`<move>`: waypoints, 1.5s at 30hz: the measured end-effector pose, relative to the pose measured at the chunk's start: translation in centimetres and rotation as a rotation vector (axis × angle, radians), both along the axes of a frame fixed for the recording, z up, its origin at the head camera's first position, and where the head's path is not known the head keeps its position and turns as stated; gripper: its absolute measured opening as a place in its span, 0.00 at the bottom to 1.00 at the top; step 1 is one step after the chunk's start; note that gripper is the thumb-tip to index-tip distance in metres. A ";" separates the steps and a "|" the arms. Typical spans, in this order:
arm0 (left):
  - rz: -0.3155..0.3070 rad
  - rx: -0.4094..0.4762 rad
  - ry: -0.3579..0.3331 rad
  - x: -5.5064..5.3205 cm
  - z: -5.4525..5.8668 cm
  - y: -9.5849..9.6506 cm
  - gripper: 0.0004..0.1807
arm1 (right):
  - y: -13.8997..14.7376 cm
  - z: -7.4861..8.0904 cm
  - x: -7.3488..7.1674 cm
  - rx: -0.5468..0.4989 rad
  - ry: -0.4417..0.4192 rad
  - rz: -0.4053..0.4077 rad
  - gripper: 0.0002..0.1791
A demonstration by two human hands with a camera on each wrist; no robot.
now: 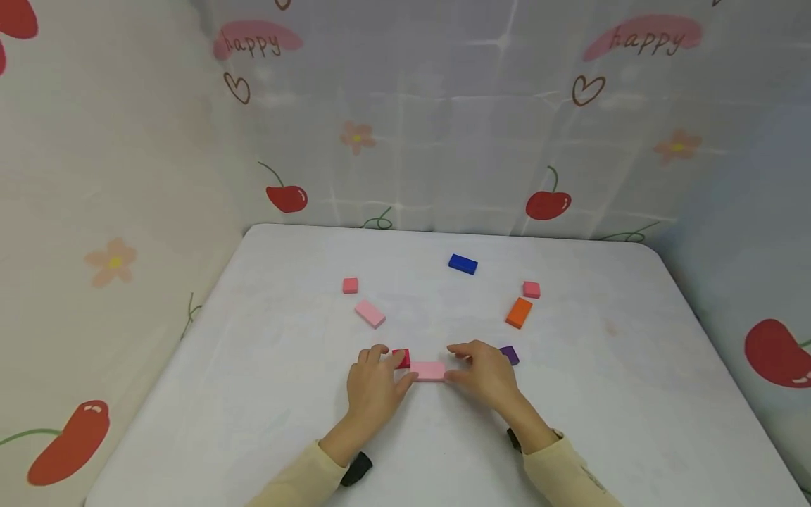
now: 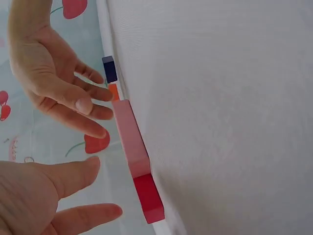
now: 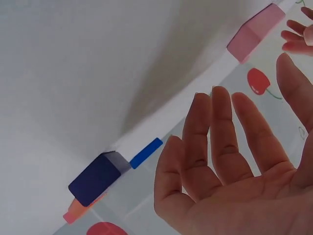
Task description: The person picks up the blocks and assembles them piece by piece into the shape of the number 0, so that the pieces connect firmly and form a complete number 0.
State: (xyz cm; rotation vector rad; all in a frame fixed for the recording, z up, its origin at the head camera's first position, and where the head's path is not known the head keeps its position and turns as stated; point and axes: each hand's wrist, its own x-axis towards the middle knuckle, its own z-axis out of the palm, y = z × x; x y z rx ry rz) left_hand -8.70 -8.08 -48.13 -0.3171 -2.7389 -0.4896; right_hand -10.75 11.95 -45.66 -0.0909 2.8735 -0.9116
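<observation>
A long pink block [image 1: 428,372] lies flat on the table in front of the person, a red block [image 1: 402,358] set against its left end. My left hand [image 1: 372,387] hovers over these two with thumb and index finger spread; the left wrist view shows nothing between them [image 2: 73,196]. At the pink block's right end is my right hand [image 1: 484,373], its fingers loosely bent and holding nothing, as the right wrist view confirms. Just beyond that hand sits a purple block [image 1: 510,355], partly covered by it in the head view.
Farther back lie another pink block [image 1: 370,314], a small coral block [image 1: 350,285], a blue block [image 1: 463,264], an orange block [image 1: 519,313] and a second coral block [image 1: 531,289]. The white table [image 1: 253,394] meets patterned curtains at the back and sides.
</observation>
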 end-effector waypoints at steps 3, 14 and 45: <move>0.049 -0.018 0.005 -0.1 -0.2 0.3 0.21 | 0.9 0.6 0.2 -0.021 0.003 -0.047 0.24; 0.120 0.028 -0.077 0.1 -0.6 1.4 0.23 | 5.9 2.0 -0.1 -0.001 0.094 -0.156 0.31; 0.112 0.004 -0.068 -0.7 -1.0 1.1 0.19 | 9.6 -0.3 -1.2 0.041 -0.041 -0.168 0.35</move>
